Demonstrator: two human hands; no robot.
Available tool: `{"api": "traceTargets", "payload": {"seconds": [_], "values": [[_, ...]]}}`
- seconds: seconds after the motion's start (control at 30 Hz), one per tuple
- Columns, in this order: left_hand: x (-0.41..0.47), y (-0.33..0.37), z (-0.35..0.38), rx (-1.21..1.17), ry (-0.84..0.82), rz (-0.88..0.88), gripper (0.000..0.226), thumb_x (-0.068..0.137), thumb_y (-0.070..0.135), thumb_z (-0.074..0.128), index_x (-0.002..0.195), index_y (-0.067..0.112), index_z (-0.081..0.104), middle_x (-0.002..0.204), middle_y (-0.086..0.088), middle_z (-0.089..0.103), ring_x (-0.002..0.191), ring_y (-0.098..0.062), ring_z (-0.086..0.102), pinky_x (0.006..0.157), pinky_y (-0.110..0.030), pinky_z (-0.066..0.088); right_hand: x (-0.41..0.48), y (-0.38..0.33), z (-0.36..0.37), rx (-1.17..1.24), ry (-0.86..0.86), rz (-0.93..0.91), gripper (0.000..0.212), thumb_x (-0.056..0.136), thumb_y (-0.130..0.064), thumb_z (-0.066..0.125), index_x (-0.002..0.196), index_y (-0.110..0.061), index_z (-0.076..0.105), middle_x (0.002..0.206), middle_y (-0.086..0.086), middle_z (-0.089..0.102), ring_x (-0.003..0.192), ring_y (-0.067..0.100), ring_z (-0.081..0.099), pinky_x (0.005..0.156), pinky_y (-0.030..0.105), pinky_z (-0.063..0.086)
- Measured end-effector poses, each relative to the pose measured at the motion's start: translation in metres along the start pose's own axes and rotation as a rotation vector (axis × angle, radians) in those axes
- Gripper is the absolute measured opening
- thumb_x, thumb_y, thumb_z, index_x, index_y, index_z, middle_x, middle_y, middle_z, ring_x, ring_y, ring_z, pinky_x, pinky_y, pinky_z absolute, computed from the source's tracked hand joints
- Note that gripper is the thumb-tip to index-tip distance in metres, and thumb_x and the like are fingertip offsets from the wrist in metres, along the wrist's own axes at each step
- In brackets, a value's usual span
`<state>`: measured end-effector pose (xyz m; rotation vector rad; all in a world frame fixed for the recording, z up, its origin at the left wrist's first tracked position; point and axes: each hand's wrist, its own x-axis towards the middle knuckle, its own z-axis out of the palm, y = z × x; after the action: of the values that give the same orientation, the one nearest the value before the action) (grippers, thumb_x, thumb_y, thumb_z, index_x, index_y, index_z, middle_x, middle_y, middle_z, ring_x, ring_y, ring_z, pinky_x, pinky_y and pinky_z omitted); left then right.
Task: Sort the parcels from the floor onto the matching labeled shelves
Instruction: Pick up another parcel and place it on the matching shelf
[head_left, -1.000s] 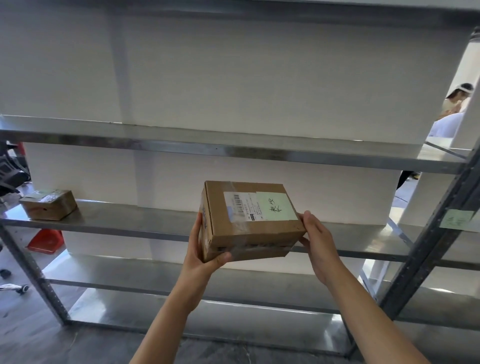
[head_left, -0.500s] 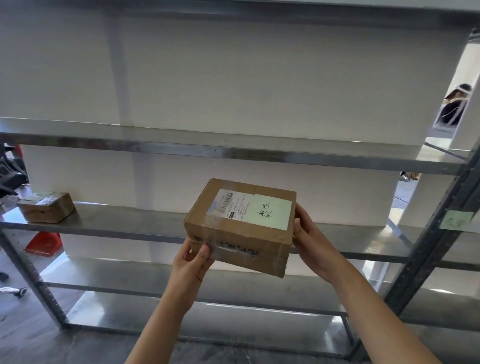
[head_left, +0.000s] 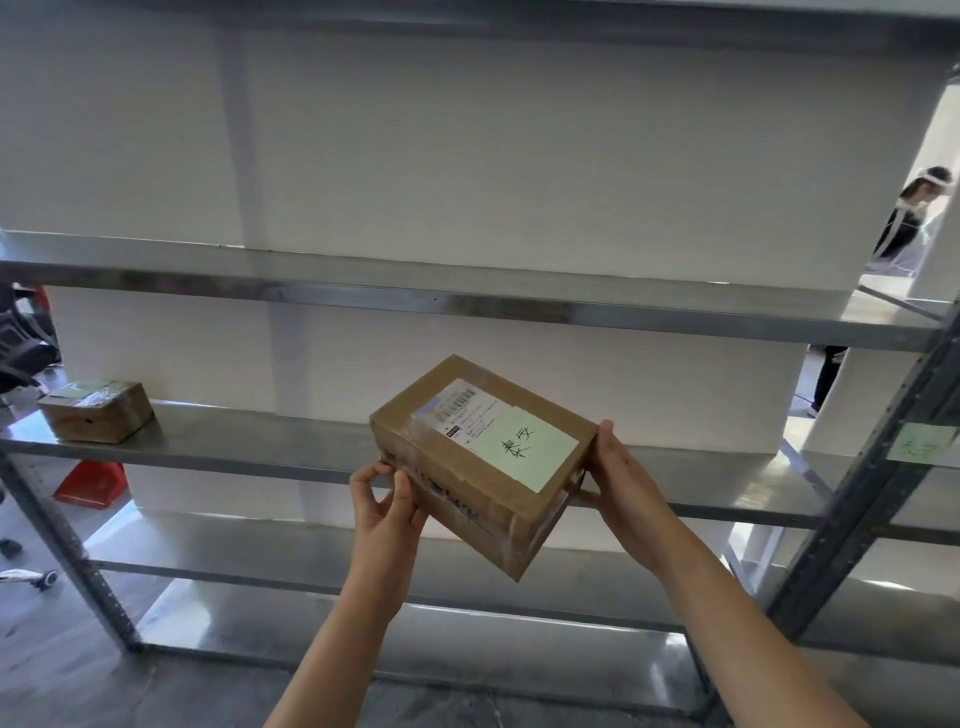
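I hold a brown cardboard parcel (head_left: 467, 467) in both hands in front of the metal shelf rack (head_left: 467, 306). A pale green note with handwritten characters and a white barcode label are stuck on its top. The parcel is turned diagonally, one corner pointing down. My left hand (head_left: 387, 512) pinches its left edge with fingertips. My right hand (head_left: 626, 488) grips its right end. Another small brown parcel (head_left: 98, 410) rests at the left end of the middle shelf (head_left: 270, 441).
A green sticky label (head_left: 922, 441) is fixed to the rack's right upright (head_left: 883, 467). White wall panels stand behind the shelves. A red object (head_left: 91, 483) lies on the floor at left. A person (head_left: 904, 218) stands beyond the rack at right.
The parcel has rotated clockwise in my hands, so its label now sits diagonally. My left hand shifted from a full grip under the box to a fingertip pinch on its edge.
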<state>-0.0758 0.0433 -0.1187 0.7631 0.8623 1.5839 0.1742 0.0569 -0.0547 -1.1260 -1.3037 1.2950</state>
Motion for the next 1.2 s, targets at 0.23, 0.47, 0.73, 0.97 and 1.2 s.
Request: {"api": "traceTargets", "payload": {"seconds": [0.23, 0.47, 0.73, 0.97, 1.2], "values": [[-0.006, 0.007, 0.012, 0.09, -0.13, 0.008, 0.05, 0.088, 0.048, 0.059, 0.132, 0.039, 0.038, 0.139, -0.011, 0.055, 0.124, -0.032, 0.063, 0.103, -0.052, 0.052, 0.003, 0.006, 0.0, 0.145, -0.076, 0.106, 0.056, 0.1, -0.065, 0.034, 0.139, -0.033, 0.057, 0.141, -0.009, 0.063, 0.14, 0.015, 0.048, 0.113, 0.058, 0.041], [-0.004, 0.008, 0.011, 0.17, -0.195, 0.052, 0.061, 0.09, 0.044, 0.054, 0.145, 0.052, 0.028, 0.146, -0.003, 0.053, 0.124, -0.025, 0.064, 0.088, -0.035, 0.061, 0.002, 0.008, 0.007, 0.199, -0.07, 0.133, 0.044, 0.101, -0.05, 0.049, 0.127, -0.015, 0.054, 0.128, 0.016, 0.065, 0.118, 0.032, 0.061, 0.102, 0.061, 0.051], [-0.003, 0.014, 0.012, 0.233, -0.113, 0.091, 0.037, 0.096, 0.044, 0.046, 0.133, 0.04, 0.043, 0.134, -0.008, 0.065, 0.117, -0.026, 0.068, 0.096, -0.044, 0.058, -0.001, 0.012, 0.015, 0.124, -0.102, 0.091, 0.043, 0.104, -0.048, 0.041, 0.143, -0.039, 0.054, 0.131, -0.006, 0.071, 0.129, 0.021, 0.059, 0.111, 0.051, 0.044], [-0.006, 0.011, 0.018, 0.335, -0.049, 0.139, 0.028, 0.1, 0.042, 0.046, 0.128, 0.04, 0.053, 0.126, -0.006, 0.068, 0.111, -0.027, 0.071, 0.094, -0.053, 0.057, -0.005, 0.011, 0.017, 0.146, -0.054, -0.017, 0.045, 0.098, -0.047, 0.046, 0.143, -0.041, 0.053, 0.132, -0.005, 0.07, 0.125, 0.016, 0.064, 0.1, 0.042, 0.055], [-0.011, 0.003, 0.046, 0.316, -0.015, 0.132, 0.032, 0.106, 0.034, 0.04, 0.133, 0.032, 0.056, 0.121, -0.006, 0.072, 0.113, -0.03, 0.07, 0.094, -0.052, 0.057, -0.002, 0.0, 0.001, 0.236, -0.067, -0.055, 0.028, 0.104, -0.033, 0.045, 0.13, -0.036, 0.057, 0.132, 0.004, 0.067, 0.124, 0.023, 0.064, 0.104, 0.044, 0.053]]}}
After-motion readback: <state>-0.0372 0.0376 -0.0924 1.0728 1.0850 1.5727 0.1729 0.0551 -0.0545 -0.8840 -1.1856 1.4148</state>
